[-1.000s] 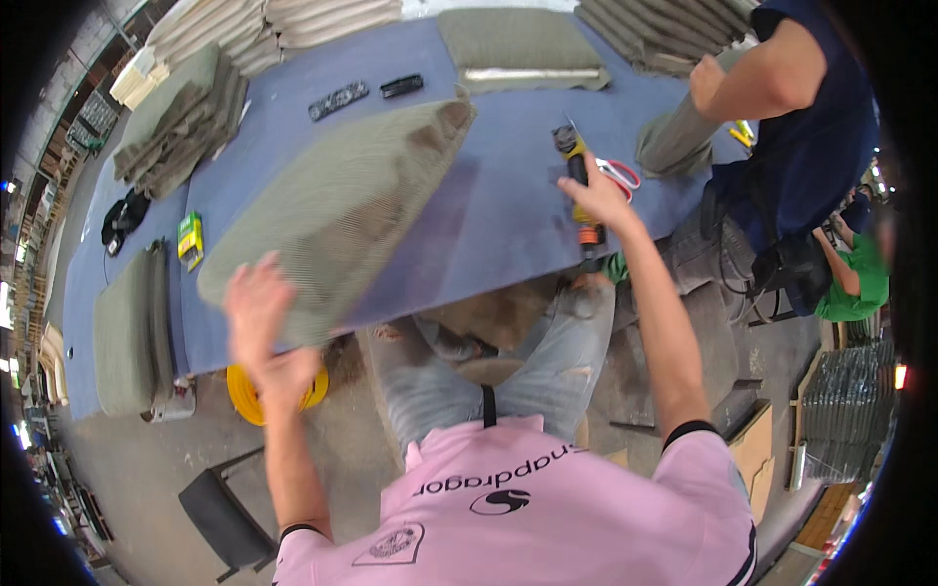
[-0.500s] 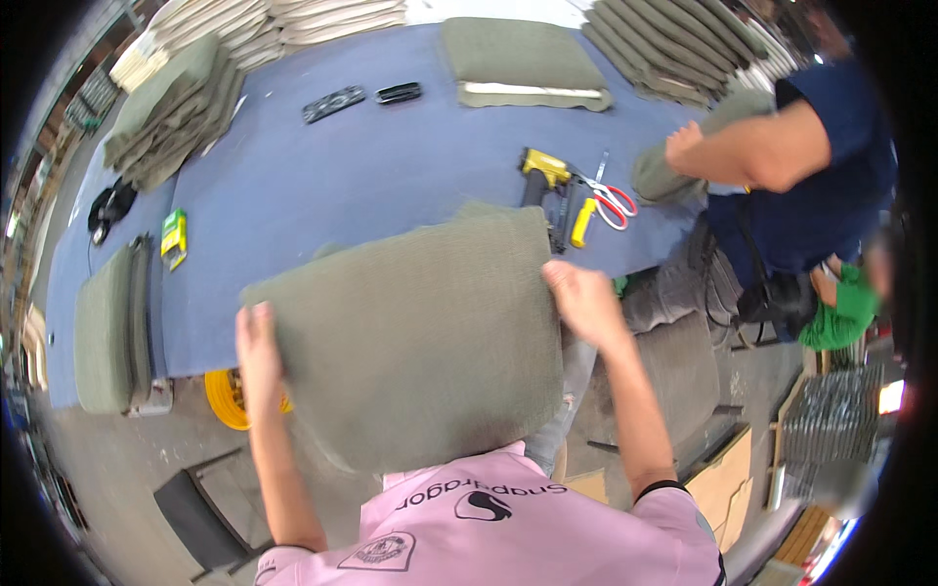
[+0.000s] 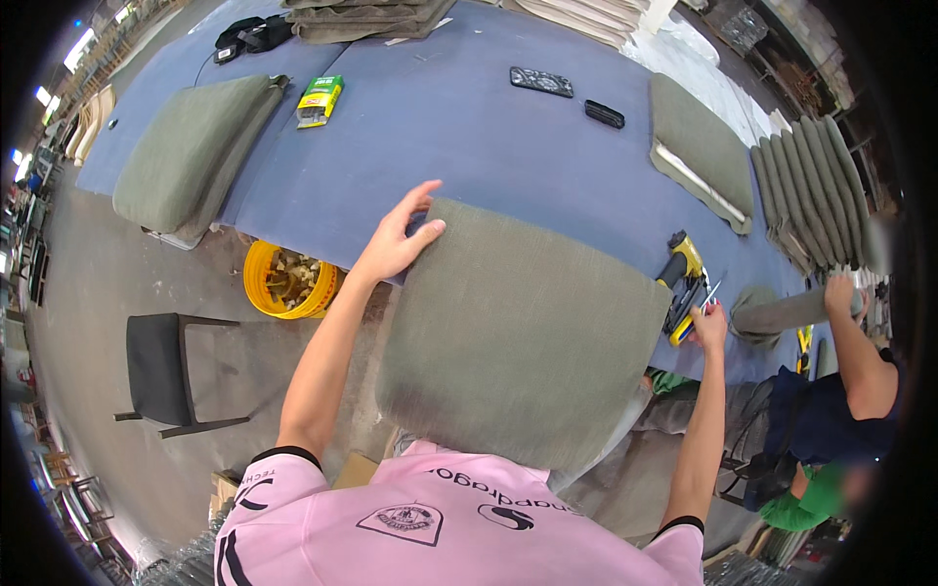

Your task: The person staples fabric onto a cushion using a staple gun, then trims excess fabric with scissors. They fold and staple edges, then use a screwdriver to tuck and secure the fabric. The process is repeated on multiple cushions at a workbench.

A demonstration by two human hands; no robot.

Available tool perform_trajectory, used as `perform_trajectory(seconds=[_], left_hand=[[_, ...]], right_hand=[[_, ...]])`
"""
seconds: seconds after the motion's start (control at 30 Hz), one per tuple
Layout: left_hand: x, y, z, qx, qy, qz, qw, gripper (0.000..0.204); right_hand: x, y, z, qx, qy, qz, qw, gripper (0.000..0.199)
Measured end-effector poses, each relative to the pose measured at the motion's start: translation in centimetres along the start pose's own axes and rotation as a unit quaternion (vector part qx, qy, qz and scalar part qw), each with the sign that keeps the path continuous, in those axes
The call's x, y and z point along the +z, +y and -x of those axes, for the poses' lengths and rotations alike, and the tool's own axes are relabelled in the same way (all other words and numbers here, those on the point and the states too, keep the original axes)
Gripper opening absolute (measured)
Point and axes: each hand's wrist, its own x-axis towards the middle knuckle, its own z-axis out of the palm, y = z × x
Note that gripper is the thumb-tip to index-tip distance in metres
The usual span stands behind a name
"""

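Note:
A grey-green fabric-covered cushion (image 3: 528, 332) lies across my front, its far edge over the blue table (image 3: 430, 117). My left hand (image 3: 399, 239) is open at the cushion's far left corner, thumb against the edge and fingers stretched out. Off the cushion's right side, my right hand (image 3: 711, 327) has its fingers closed around the red-handled scissors (image 3: 716, 294), mostly hidden by the hand. Right beside them are a yellow-handled tool (image 3: 681, 330) and a yellow and black staple gun (image 3: 683, 260).
More cushions stand at the left (image 3: 186, 156) and far right (image 3: 699, 146), near a stack of green covers (image 3: 811, 190). A green-yellow box (image 3: 319, 102), phone (image 3: 541, 81) and black case (image 3: 605, 114) lie on the table. A yellow bucket (image 3: 256, 283) and co-worker (image 3: 831, 410) are close by.
My right hand has left the cushion's edge and reached the scissors. The left hand's fingers have spread at the corner. The view has turned leftward, and the cushion lies tilted differently.

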Motion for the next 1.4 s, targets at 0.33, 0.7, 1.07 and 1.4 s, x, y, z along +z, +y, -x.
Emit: perform_trajectory(seconds=[0.33,0.7,1.07,1.4], left_hand=[[1.6,-2.0,-1.0,-0.056,-0.021,0.039,0.997,0.067],[2.2,-3.2,-1.5,0.030,0.064,0.013,0.997,0.124],[1.7,-3.1,-1.3,0.026,0.072,0.015,0.997,0.130],[2.1,-4.4,-1.4,0.043,0.105,0.029,0.993,0.143]], right_hand=[[-5.2,-24.5,6.3,0.058,-0.165,-0.604,0.777,0.034],[15.1,-54.6,13.1,-0.207,-0.508,-0.375,0.747,0.031],[16.0,-60.6,12.8,-0.234,-0.497,-0.411,0.727,0.029],[17.1,-64.5,15.8,-0.451,-0.527,-0.176,0.699,0.038]])
